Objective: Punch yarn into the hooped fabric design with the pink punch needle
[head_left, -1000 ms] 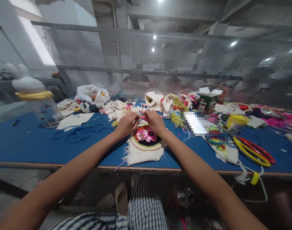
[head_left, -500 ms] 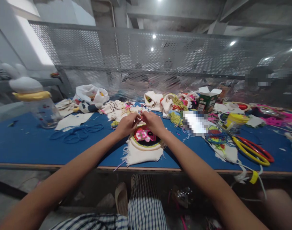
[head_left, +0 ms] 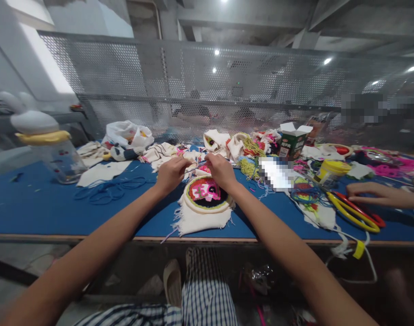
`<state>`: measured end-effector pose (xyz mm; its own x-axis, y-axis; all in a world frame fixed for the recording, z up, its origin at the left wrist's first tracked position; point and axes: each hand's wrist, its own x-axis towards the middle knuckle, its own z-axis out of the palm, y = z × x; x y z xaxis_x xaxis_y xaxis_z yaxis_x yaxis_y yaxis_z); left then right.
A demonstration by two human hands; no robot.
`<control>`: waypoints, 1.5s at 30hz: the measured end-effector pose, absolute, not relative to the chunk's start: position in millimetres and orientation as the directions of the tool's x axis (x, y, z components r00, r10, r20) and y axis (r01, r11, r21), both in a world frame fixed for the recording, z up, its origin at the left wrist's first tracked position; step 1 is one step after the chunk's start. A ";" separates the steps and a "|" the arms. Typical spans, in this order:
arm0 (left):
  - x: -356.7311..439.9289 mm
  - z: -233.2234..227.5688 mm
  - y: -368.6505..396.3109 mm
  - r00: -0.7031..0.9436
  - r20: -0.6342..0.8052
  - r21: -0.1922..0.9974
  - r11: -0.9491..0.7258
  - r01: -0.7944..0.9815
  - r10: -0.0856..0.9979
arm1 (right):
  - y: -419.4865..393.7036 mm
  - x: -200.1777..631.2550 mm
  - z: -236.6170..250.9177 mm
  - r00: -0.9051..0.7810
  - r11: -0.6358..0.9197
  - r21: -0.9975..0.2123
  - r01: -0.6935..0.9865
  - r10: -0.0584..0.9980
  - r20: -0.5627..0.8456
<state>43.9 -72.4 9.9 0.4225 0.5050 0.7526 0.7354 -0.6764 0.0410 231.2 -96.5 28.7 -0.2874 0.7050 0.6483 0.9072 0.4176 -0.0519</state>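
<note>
Above the far edge of an embroidery hoop point(head_left: 207, 206), my left hand point(head_left: 173, 174) is closed in a pinch on a strand of blue yarn. My right hand point(head_left: 221, 171) is also closed, fingertips pressed together on something thin that I cannot make out. A short gap with the strand in it separates the two hands. The hoop lies flat on the table, its cream cloth point(head_left: 203, 224) frayed at the edges. Pink, red, white and black yarn fills the design. A loose heap of blue yarn point(head_left: 115, 189) lies left of my left hand.
Along the back of the blue table point(head_left: 40, 208) lie cloth pieces and yarn. A rabbit-lidded jar point(head_left: 59, 154) stands left; a green box point(head_left: 291, 141), a yellow tub point(head_left: 333, 172) and red-and-yellow-handled scissors point(head_left: 354, 213) are right. Another person's hand point(head_left: 373, 194) reaches over the scissors.
My hands have drawn apart, the left moving left and the right slightly right, showing more of the hoop. Another person's hand has come in from the right by the scissors.
</note>
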 end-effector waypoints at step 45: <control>45.6 9.3 -68.5 0.400 0.768 -0.022 -0.604 0.796 0.500 | -91.4 235.7 26.8 -0.265 0.344 0.023 0.939 0.680 0.683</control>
